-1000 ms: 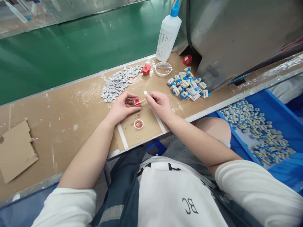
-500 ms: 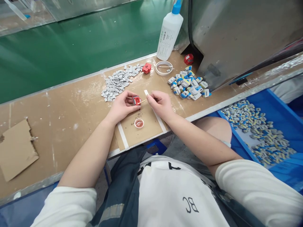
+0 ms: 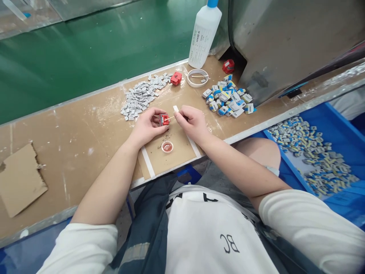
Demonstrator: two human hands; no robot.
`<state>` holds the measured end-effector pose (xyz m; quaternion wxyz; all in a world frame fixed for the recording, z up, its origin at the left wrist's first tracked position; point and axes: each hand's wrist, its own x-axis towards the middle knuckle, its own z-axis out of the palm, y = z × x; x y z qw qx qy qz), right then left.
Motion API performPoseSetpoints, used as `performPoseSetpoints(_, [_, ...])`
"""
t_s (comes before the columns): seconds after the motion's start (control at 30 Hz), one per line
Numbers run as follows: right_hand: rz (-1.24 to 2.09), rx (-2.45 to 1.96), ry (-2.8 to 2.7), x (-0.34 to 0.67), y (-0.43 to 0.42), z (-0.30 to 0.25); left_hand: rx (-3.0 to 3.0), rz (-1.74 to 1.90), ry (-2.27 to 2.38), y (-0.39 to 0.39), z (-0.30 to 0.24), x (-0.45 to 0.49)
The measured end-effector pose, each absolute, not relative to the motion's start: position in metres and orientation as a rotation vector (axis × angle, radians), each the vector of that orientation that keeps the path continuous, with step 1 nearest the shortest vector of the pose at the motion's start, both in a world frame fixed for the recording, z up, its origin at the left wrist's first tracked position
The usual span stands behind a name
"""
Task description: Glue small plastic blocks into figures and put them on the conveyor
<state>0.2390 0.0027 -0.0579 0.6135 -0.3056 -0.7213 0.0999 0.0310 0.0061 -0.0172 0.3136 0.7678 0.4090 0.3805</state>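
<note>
My left hand (image 3: 148,126) is closed around a small red and grey plastic part (image 3: 164,119), its recessed face turned to the right. Between the fingers of my right hand (image 3: 191,121) is a thin stick (image 3: 171,118) with a white tag-like end (image 3: 175,109) sticking up. The stick's tip reaches the recess of the red part. Below the hands, a small round cup (image 3: 167,147) of reddish liquid stands on a cardboard mat (image 3: 173,161) with dark specks around it. Beyond my left hand lies a heap of small grey pieces (image 3: 139,97).
A tape roll (image 3: 188,78), a red block (image 3: 176,78) and a tall white bottle (image 3: 203,38) stand at the back. Blue, yellow and white parts (image 3: 228,99) are piled right, beside a metal panel (image 3: 285,45). A blue bin (image 3: 342,125) holds many more. Torn cardboard (image 3: 21,179) lies left.
The stick's tip has shifted from the red part's lower edge into its recess, and my right hand has moved slightly up. The left hand still holds the part. The view has shifted slightly.
</note>
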Motion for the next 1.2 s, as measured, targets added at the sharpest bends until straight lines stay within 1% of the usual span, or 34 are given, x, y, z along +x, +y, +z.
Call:
performPoseSetpoints(0.23, [0.119,-0.705,-1.638,0.2403,0.0026,-0.0588,2.057,0.986,1.116,0.005,-0.0155,0.0326])
performPoseSetpoints(0.53, [0.158,-0.708,-1.729,0.2399,0.0013,-0.059,2.156,1.001,1.158,0.0038,-0.0155,0.0347])
performPoseSetpoints(0.93, [0.029,-0.673,-1.687,0.2402,0.0022,-0.0582,2.196,0.989,1.185,0.0019,-0.0147,0.036])
performPoseSetpoints(1.1, [0.009,-0.755,-1.699,0.2392,-0.0001,-0.0578,2.247,0.995,1.195,0.0023,-0.0151,0.0363])
performPoseSetpoints(1.2, [0.015,-0.715,-1.672,0.2393,-0.0036,-0.0564,2.233,1.005,1.182,0.0032,-0.0158,0.0357])
